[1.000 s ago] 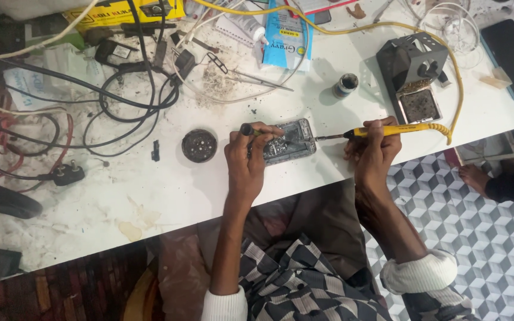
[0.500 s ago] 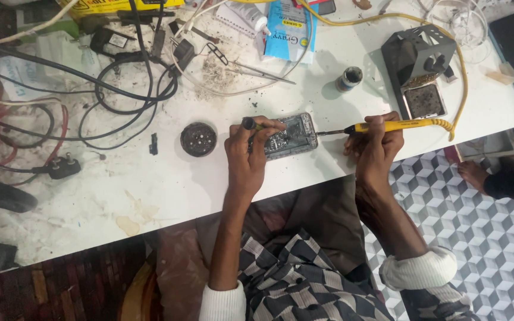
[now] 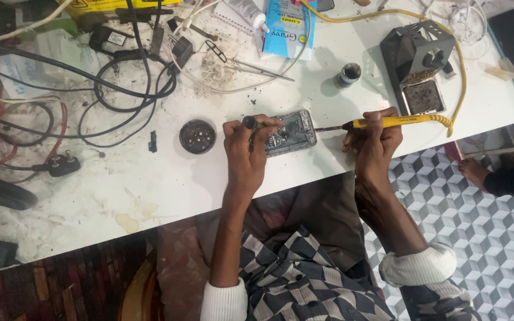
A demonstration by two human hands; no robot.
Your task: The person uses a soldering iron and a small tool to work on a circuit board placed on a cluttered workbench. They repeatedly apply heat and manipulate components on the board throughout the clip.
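My left hand [image 3: 246, 156] pinching a dark-tipped tool [image 3: 256, 123] over the opened phone [image 3: 290, 132] near the white counter [image 3: 150, 190] edge, my right hand [image 3: 376, 145] closed round a yellow soldering iron [image 3: 388, 122] — tip touching the phone's right side — round black disc [image 3: 197, 136] just left.

The worktop [image 3: 150, 196] lay open along its near edge, from the left corner to the left hand [image 3: 246, 156]: bare, stained surface a hand could cross. Farther back on that side, tangled cables [image 3: 114, 89] and a plug [image 3: 60, 165] barred the way. A round disc [image 3: 197, 136] and a small black part [image 3: 153, 141] sat just left of the hand. Right of the right hand [image 3: 376, 145], the iron stand [image 3: 419, 56] and its yellow cord [image 3: 456, 101] crowded the far right; a small pot [image 3: 348, 74] stood behind the opened phone [image 3: 290, 132].
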